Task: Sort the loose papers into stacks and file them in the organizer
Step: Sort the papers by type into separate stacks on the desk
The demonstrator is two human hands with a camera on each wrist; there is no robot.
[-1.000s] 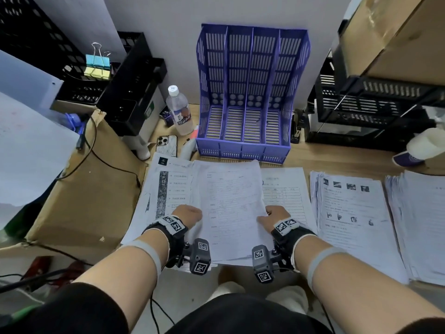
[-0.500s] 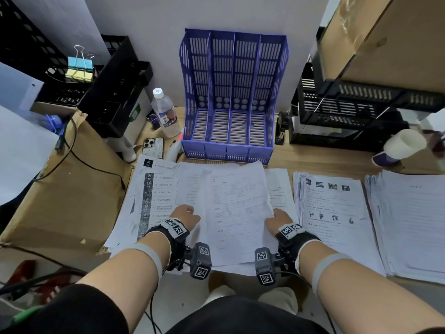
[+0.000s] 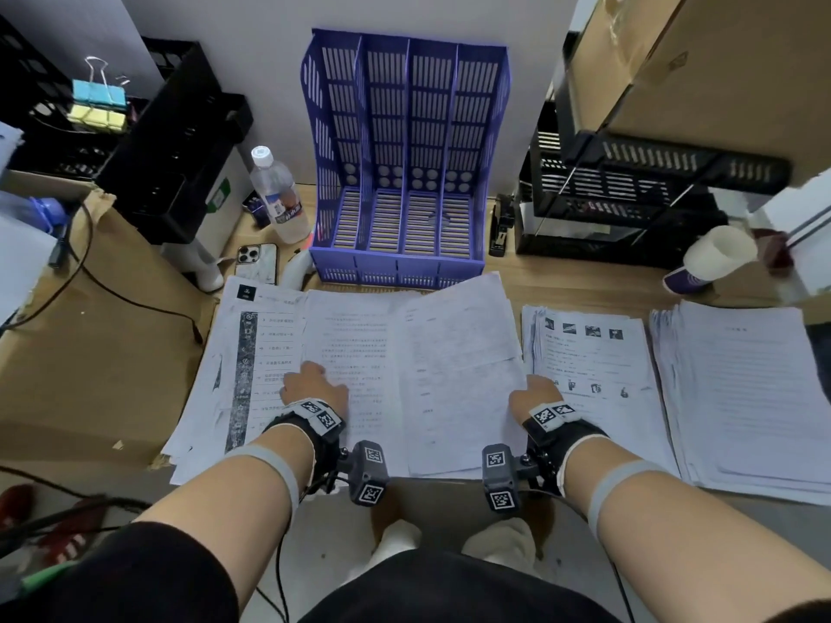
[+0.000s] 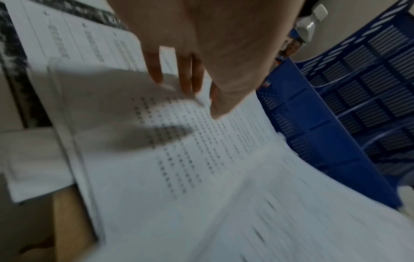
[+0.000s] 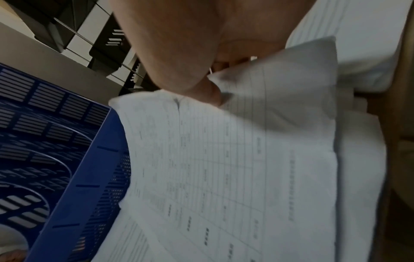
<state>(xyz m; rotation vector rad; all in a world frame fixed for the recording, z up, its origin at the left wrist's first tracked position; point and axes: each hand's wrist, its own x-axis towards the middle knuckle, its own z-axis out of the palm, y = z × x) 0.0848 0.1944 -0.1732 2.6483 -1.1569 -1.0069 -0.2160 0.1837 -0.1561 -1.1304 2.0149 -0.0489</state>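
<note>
Right hand (image 3: 533, 393) pinched a sheet (image 3: 458, 353) at centre frame; left hand (image 3: 310, 384) lay flat on the pile (image 3: 341, 348). Risk: the sheet could drag neighbours, scattering them toward the organizer (image 3: 404, 173).

Top sheets (image 3: 458, 353) now farther right, text page (image 3: 355, 353) uncovered beneath.

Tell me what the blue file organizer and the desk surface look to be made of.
Blue file organizer: likely moulded plastic, semi-matte; uniform colour, thin walls pierced by regular slots and round holes.
Desk surface: wood or wood-look laminate, smooth; pale tan with faint grain. Which one, the pictures leave open.
</note>
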